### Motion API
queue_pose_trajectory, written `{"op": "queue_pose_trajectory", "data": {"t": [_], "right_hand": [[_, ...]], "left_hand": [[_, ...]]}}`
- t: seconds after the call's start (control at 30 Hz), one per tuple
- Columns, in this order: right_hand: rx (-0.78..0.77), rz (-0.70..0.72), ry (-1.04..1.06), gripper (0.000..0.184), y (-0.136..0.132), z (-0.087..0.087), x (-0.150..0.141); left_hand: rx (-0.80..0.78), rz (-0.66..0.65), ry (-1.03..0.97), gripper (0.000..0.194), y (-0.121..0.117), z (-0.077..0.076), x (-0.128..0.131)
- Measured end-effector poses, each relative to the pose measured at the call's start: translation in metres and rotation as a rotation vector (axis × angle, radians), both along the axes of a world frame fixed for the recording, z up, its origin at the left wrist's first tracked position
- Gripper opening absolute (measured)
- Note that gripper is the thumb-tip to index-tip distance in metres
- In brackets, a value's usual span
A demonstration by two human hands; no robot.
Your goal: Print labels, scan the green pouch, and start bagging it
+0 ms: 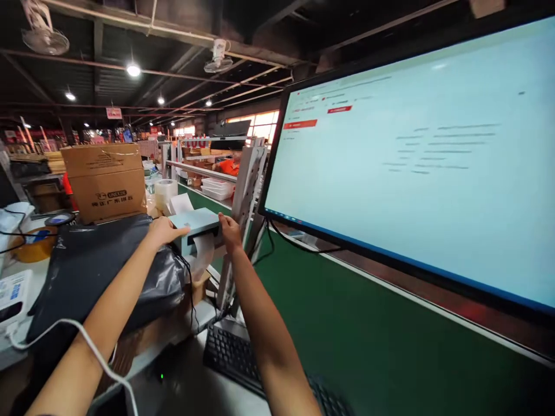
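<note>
I note a matt pale-blue plastic label printer feeding white paper strip, beside a glossy, crinkled black plastic bag and matt brown cardboard box.

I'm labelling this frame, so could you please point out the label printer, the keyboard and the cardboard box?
label printer [195, 221], head view, on its flat top cover.
keyboard [229, 352], head view, on its left keys.
cardboard box [107, 184], head view, on its front face.

Printer hemmed between black bag, cardboard box and metal upright
</note>
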State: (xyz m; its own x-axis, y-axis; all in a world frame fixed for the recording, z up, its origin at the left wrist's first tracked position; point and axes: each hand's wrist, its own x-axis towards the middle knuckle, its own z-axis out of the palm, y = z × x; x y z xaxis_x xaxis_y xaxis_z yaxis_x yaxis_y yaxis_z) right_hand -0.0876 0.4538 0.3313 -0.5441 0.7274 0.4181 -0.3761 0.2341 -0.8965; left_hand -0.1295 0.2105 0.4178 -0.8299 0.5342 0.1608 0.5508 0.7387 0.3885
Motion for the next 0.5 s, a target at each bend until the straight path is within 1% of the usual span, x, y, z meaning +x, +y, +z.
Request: {"op": "queue_pose_trajectory", "data": {"t": [0.1,0.2,0.27,0.33,0.4,0.5], "right_hand": [[0.062,-0.136,-0.039,0.068,0.008,-0.005,-0.006],[0.105,-0.251,-0.038,0.056,0.017,-0.006,-0.018],[0.097,-0.261,-0.048,0.047,0.022,-0.004,-0.027],[0.113,-0.226,-0.082,0.042,0.025,-0.001,-0.035],[0.159,-0.19,-0.097,0.045,0.026,0.001,-0.039],[0.23,-0.177,-0.064,0.052,0.026,0.004,-0.039]], "left_hand": [[0.043,0.014,0.058,0.04,0.001,-0.008,0.009],[0.146,0.067,0.077,0.032,0.004,-0.022,0.015],[0.231,0.082,0.084,0.03,0.006,-0.032,0.015],[0.319,0.085,0.079,0.03,0.007,-0.041,0.012],[0.417,0.076,0.059,0.031,0.007,-0.048,0.008],[0.541,0.055,0.041,0.031,0.007,-0.057,0.002]]}}
